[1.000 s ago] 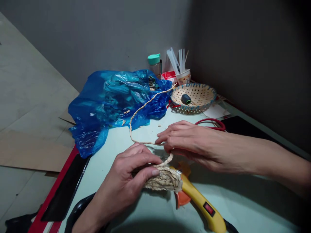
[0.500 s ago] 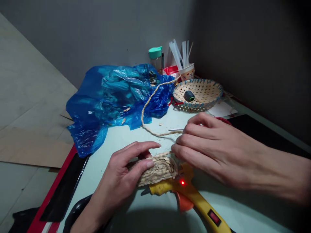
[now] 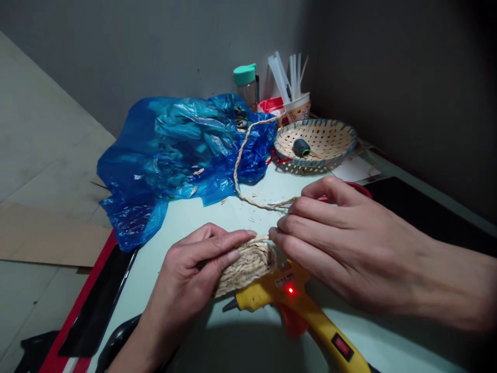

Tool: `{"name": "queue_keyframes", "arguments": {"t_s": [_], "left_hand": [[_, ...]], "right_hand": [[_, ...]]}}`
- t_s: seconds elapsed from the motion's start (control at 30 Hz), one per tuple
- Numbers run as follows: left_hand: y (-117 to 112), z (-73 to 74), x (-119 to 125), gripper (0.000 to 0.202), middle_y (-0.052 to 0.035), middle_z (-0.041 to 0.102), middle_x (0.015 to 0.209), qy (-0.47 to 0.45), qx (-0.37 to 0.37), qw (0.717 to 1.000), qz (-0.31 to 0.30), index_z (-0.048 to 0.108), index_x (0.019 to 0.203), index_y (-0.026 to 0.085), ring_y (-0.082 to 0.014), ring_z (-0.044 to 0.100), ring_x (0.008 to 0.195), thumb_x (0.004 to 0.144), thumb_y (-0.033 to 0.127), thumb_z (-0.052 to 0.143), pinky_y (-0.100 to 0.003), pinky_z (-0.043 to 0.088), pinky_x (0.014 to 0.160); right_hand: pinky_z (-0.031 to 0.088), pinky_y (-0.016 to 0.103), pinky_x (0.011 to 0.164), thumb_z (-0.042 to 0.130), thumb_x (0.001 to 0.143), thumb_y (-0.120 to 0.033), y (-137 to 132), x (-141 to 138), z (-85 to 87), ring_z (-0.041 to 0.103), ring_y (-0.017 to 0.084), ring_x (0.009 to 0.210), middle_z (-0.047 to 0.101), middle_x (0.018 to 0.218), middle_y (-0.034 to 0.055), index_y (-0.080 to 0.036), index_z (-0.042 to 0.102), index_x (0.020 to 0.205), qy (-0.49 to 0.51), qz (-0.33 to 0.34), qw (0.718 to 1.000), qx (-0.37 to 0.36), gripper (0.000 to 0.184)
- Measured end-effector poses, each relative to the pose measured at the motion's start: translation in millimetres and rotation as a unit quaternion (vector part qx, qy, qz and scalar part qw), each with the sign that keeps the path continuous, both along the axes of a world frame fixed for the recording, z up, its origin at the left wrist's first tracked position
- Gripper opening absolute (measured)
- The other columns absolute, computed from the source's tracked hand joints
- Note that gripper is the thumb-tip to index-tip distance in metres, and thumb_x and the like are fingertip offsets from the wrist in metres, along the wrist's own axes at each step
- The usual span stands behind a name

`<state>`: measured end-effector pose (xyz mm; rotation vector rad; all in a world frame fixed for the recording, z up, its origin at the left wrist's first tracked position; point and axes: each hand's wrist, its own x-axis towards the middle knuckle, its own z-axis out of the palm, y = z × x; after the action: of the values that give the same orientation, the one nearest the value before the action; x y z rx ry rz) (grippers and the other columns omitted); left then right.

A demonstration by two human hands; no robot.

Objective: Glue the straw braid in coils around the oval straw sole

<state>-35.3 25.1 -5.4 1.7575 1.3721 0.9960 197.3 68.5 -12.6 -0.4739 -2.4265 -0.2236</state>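
Observation:
My left hand is closed round a flat coil of pale straw braid, thumb and index finger pinching its upper edge. To its right, my right hand is closed on the loose straw cord, which leaves the coil's top edge and loops away toward the back. Under the coil and the right hand lies a yellow glue gun, its red light lit and its dark nozzle pointing left. Red-handled scissors are partly hidden behind my right hand.
A crumpled blue plastic bag spreads over the table's back left. Behind it stands a jar with a green lid. A paper cup holds glue sticks, and a woven basket holds a dark thread spool. Straw scraps lie nearby.
My left index finger has come down onto the cord at the coil's top edge. My right hand has shifted slightly left, and the cord's loop has moved a little right.

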Motion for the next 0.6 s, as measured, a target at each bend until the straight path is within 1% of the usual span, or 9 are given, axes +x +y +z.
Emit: {"name": "queue_keyframes", "arguments": {"t_s": [0.1, 0.17, 0.23, 0.3, 0.43, 0.5, 0.6], "left_hand": [[0.0, 0.4, 1.3, 0.029, -0.0036, 0.076, 0.083, 0.002, -0.003, 1.000, 0.017, 0.087, 0.100, 0.037, -0.0175, 0.070, 0.078, 0.085, 0.017, 0.072, -0.024, 0.055, 0.068], [-0.1, 0.0, 2.4, 0.029, -0.0030, 0.077, 0.083, 0.001, -0.006, 0.999, 0.032, 0.087, 0.097, 0.038, -0.0164, 0.070, 0.077, 0.084, 0.017, 0.072, -0.024, 0.055, 0.069], [-0.2, -0.8, 3.1, 0.030, -0.0024, 0.077, 0.084, 0.001, -0.009, 0.999, 0.042, 0.087, 0.097, 0.039, -0.0152, 0.069, 0.076, 0.083, 0.017, 0.071, -0.022, 0.054, 0.069], [-0.2, -2.1, 2.8, 0.030, -0.0021, 0.076, 0.083, -0.002, -0.012, 0.999, 0.047, 0.087, 0.097, 0.040, -0.0150, 0.069, 0.076, 0.084, 0.018, 0.071, -0.022, 0.054, 0.069], [-0.6, -5.7, 0.4, 0.028, -0.0009, 0.073, 0.084, -0.010, -0.025, 0.998, 0.055, 0.086, 0.099, 0.041, -0.0143, 0.068, 0.078, 0.087, 0.021, 0.071, -0.022, 0.053, 0.072], [-0.9, -7.0, -0.4, 0.028, -0.0002, 0.072, 0.086, -0.012, -0.028, 0.998, 0.059, 0.086, 0.100, 0.041, -0.0137, 0.067, 0.080, 0.088, 0.021, 0.071, -0.021, 0.053, 0.072], [-0.7, -8.0, 0.1, 0.029, 0.0008, 0.074, 0.087, -0.010, -0.016, 0.997, 0.072, 0.086, 0.100, 0.042, -0.0128, 0.066, 0.081, 0.088, 0.020, 0.072, -0.020, 0.052, 0.071]], "right_hand": [[0.035, 0.041, 0.082, 0.031, 0.109, -0.011, -0.3, 0.4, -0.1, 0.042, 0.017, 0.078, 0.059, 0.078, 0.0035, -0.015, 0.062, 0.078, -0.002, -0.006, 1.000, 0.001, 0.044], [0.036, 0.041, 0.080, 0.032, 0.108, -0.010, -0.4, 0.8, 0.3, 0.042, 0.017, 0.078, 0.058, 0.077, 0.0038, -0.015, 0.063, 0.077, -0.004, -0.007, 1.000, 0.006, 0.044], [0.036, 0.041, 0.079, 0.034, 0.107, -0.008, -0.3, 1.0, 0.5, 0.044, 0.018, 0.078, 0.060, 0.079, 0.0046, -0.014, 0.066, 0.080, -0.025, -0.001, 1.000, 0.007, 0.042], [0.036, 0.041, 0.078, 0.035, 0.105, -0.006, -0.1, 0.6, -0.1, 0.044, 0.019, 0.078, 0.061, 0.080, 0.0059, -0.013, 0.067, 0.081, -0.024, -0.002, 1.000, 0.012, 0.041], [0.037, 0.042, 0.076, 0.038, 0.106, -0.008, 0.9, -1.1, -4.1, 0.043, 0.020, 0.077, 0.059, 0.078, 0.0076, -0.012, 0.066, 0.079, -0.008, -0.012, 1.000, 0.025, 0.039], [0.036, 0.041, 0.076, 0.039, 0.106, -0.009, 1.9, -1.7, -6.4, 0.044, 0.020, 0.078, 0.060, 0.079, 0.0080, -0.011, 0.067, 0.082, -0.028, -0.004, 0.999, 0.026, 0.037], [0.034, 0.039, 0.077, 0.038, 0.106, -0.008, 3.2, -2.7, -9.3, 0.044, 0.021, 0.078, 0.059, 0.079, 0.0080, -0.010, 0.069, 0.086, -0.029, -0.014, 0.999, 0.024, 0.037]]}}
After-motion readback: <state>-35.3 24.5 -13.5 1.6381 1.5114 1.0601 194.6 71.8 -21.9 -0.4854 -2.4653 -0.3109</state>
